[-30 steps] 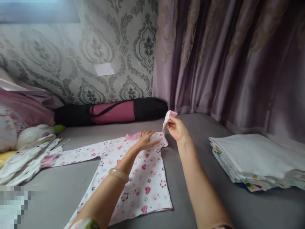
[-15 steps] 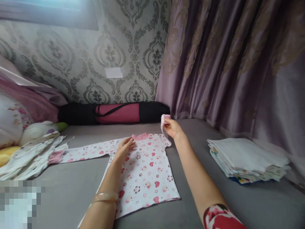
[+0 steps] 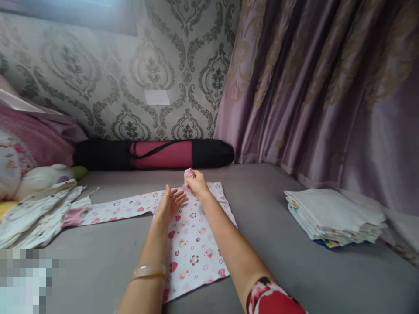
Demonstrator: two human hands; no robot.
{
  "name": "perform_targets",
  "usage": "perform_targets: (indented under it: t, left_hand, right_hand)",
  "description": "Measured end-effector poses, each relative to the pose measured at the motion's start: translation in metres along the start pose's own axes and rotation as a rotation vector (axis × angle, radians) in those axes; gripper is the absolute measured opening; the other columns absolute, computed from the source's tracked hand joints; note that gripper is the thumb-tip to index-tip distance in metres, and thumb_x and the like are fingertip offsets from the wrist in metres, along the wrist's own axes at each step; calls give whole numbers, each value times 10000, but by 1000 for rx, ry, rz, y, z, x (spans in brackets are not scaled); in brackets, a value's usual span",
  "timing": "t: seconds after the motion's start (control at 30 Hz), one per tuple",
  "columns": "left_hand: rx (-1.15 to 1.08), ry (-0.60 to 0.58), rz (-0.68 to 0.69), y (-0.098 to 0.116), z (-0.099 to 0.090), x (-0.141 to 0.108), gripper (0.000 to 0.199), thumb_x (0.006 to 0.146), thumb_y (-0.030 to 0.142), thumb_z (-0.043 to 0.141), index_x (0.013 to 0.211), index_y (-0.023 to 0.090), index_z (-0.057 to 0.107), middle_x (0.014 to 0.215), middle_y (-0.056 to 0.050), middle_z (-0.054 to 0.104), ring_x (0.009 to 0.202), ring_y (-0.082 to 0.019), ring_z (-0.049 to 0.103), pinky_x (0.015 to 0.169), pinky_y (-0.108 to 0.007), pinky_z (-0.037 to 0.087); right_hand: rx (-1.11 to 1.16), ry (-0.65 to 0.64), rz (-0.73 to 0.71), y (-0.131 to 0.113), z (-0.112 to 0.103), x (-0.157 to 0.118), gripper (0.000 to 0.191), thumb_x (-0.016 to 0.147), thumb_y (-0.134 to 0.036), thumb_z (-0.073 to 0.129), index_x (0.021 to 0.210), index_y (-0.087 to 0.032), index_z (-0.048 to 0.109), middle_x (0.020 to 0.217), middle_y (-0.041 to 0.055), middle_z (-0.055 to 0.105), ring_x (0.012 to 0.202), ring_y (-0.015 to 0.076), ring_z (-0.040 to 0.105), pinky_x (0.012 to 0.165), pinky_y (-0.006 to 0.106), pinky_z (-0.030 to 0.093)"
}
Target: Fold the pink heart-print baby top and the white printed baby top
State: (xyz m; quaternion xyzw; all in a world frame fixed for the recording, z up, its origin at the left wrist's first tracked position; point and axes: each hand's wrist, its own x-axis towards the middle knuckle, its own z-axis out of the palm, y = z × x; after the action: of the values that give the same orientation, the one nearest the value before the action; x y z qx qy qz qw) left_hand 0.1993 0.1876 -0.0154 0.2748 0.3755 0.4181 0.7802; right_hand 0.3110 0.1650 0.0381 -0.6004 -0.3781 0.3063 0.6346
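Note:
A white long-sleeved child's shirt (image 3: 193, 244) with pink hearts and flowers lies flat on the grey bed. Its left-lying sleeve (image 3: 118, 210) stretches out to a pink cuff (image 3: 72, 217). My right hand (image 3: 197, 184) is closed around the other sleeve's pink cuff (image 3: 188, 174), lifted just above the neckline. My left hand (image 3: 170, 203) is over the upper part of the shirt beside the collar, fingers spread and holding nothing. A bangle circles my left wrist. My forearms cover parts of the shirt's sides.
Folded white cloths (image 3: 334, 213) are stacked on the right. Crumpled white clothes (image 3: 39, 213) and a plush toy (image 3: 42, 181) lie at left. A black and maroon roll bag (image 3: 160, 155) rests along the wall, near the purple curtain (image 3: 294, 87).
My right hand has carried the sleeve cuff leftward from beyond the shirt's right shoulder to above the neckline, folding that sleeve inward. My left hand has stayed near the collar, its fingers turned more open.

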Motion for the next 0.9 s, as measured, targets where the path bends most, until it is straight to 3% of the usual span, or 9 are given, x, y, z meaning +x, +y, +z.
perform_targets:
  t: [0.13, 0.2, 0.3, 0.4, 0.57, 0.73, 0.9]
  left_hand:
    - [13, 24, 26, 4, -3, 4, 514, 986, 511, 271, 984, 115, 597, 853, -110, 654, 766, -168, 668, 708, -279, 569]
    - [38, 32, 56, 3, -3, 6, 416, 989, 436, 346, 900, 128, 611, 801, -85, 652, 746, -156, 660, 706, -270, 573]
    - [127, 80, 145, -1, -6, 8, 168, 885, 288, 596, 814, 135, 596, 693, -22, 610, 665, -125, 626, 694, -263, 580]
    - [210, 149, 215, -4, -10, 12, 198, 754, 252, 736, 778, 128, 584, 643, 14, 570, 597, -101, 587, 662, -263, 580]
    - [270, 246, 269, -6, -15, 18, 297, 641, 292, 797, 784, 127, 596, 698, 2, 590, 622, -110, 608, 637, -256, 572]
    - [357, 224, 353, -6, -18, 19, 346, 605, 389, 777, 755, 129, 606, 679, -2, 591, 629, -129, 598, 619, -271, 558]
    - [660, 252, 466, -2, -28, 19, 290, 698, 435, 639, 742, 149, 622, 650, -10, 607, 630, -168, 599, 634, -289, 511]
  right_hand:
    - [-475, -182, -32, 19, 13, -11, 275, 771, -361, 680, 952, -154, 702, 949, 79, 723, 926, 208, 658, 821, 284, 488]
    - [-590, -238, -54, 22, 10, -15, 314, 804, -383, 653, 1007, -149, 706, 1052, 102, 716, 1011, 231, 645, 876, 298, 474]
    - [-676, -245, -79, 22, -4, -14, 270, 866, -322, 570, 1040, -166, 705, 1061, 84, 722, 1000, 216, 652, 871, 288, 474]
    - [-806, -160, -75, 24, -26, -7, 291, 897, -238, 496, 1114, -164, 675, 1110, 93, 706, 1037, 209, 638, 906, 287, 456]
    - [-1063, -53, -112, 38, -65, 4, 404, 954, -214, 369, 1290, -77, 545, 1317, 169, 577, 1246, 221, 505, 1040, 303, 354]
    - [-1261, -137, -68, 60, -89, 4, 586, 995, -373, 259, 1448, -11, 344, 1528, 196, 318, 1431, 292, 235, 1153, 429, 177]
    - [-1374, -239, -63, 73, -103, 1, 688, 991, -459, 181, 1499, 2, 226, 1579, 180, 181, 1465, 277, 117, 1178, 418, 68]
